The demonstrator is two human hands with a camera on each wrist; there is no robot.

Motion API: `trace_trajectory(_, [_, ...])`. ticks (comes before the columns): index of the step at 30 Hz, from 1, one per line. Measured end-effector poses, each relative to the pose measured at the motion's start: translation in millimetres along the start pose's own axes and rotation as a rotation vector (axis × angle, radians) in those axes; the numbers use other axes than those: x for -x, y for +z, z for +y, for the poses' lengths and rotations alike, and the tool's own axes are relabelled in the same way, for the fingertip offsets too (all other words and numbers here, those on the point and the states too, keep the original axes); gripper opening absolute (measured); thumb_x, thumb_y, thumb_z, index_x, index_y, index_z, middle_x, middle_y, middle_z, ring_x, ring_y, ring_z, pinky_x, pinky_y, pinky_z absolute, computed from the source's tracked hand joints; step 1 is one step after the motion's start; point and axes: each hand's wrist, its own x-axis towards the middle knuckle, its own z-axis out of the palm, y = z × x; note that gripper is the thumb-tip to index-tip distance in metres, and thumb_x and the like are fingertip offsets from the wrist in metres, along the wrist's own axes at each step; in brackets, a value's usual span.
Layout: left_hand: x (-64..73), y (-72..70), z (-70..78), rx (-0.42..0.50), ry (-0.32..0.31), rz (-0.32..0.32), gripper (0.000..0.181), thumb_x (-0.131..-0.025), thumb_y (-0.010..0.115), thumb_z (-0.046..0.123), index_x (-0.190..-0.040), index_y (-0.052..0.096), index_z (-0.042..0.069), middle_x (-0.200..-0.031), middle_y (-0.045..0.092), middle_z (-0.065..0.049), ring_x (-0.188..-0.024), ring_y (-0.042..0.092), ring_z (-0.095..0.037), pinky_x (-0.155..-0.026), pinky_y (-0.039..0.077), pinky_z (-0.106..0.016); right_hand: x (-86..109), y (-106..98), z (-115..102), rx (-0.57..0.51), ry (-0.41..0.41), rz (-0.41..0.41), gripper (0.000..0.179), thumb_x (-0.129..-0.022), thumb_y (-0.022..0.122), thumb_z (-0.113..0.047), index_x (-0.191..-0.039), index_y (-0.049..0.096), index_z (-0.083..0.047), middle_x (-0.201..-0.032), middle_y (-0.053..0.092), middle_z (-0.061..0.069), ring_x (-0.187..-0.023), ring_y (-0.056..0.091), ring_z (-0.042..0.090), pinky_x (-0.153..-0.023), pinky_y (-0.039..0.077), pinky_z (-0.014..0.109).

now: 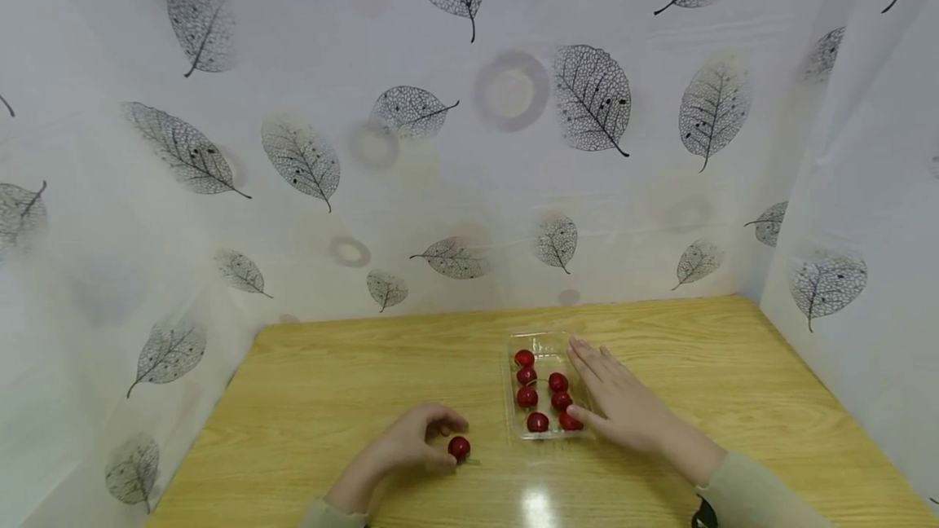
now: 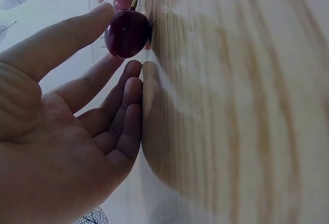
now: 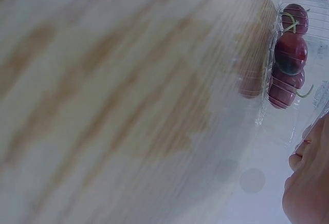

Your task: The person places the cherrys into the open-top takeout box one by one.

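Observation:
On the wooden table lies a single cherry (image 1: pixel 459 449), dark red with a green stem. My left hand (image 1: pixel 414 438) is right beside it, thumb and index finger spread to either side. In the left wrist view this cherry (image 2: pixel 127 34) overlaps the thumb tip, and the other fingers are bent loosely below it. A clear plastic container (image 1: pixel 543 430) holds several more cherries (image 1: pixel 526 396). My right hand (image 1: pixel 623 402) lies along the container's right side, fingers extended and the thumb over its near right corner. The right wrist view catches only part of that hand (image 3: pixel 311 167).
The wooden table (image 1: pixel 323 381) stretches out on both sides of the container. A pale curtain-like sheet (image 1: pixel 499 186) printed with dark leaves hangs behind the table and along both sides. A dark band (image 1: pixel 704 513) shows at the right wrist.

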Motion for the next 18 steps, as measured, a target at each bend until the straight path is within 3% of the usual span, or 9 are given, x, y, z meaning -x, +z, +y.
trace_trajectory(9, [-0.3, 2.3, -1.7, -0.032, -0.014, 0.001, 0.035, -0.073, 0.079, 0.016, -0.106, 0.066, 0.015, -0.104, 0.064, 0.004, -0.094, 0.056, -0.01, -0.086, 0.047, -0.023, 0.3, 0.0, -0.7, 0.001, 0.006, -0.003, 0.083, -0.092, 0.048, -0.054, -0.15, 0.016, -0.004, -0.158, 0.01, 0.01, -0.144, 0.013, 0.026, -0.114, 0.021, 0.05])
trace_trajectory(18, [-0.7, 1.7, 2.3, -0.022, -0.048, 0.038, 0.024, -0.078, 0.075, 0.017, -0.101, 0.067, 0.016, -0.096, 0.063, 0.002, -0.088, 0.056, -0.014, -0.078, 0.047, -0.024, -0.3, -0.8, -1.3, -0.002, -0.004, 0.003, 0.083, -0.092, 0.049, -0.053, -0.15, 0.012, -0.006, -0.157, 0.014, 0.012, -0.144, 0.014, 0.027, -0.114, 0.021, 0.05])
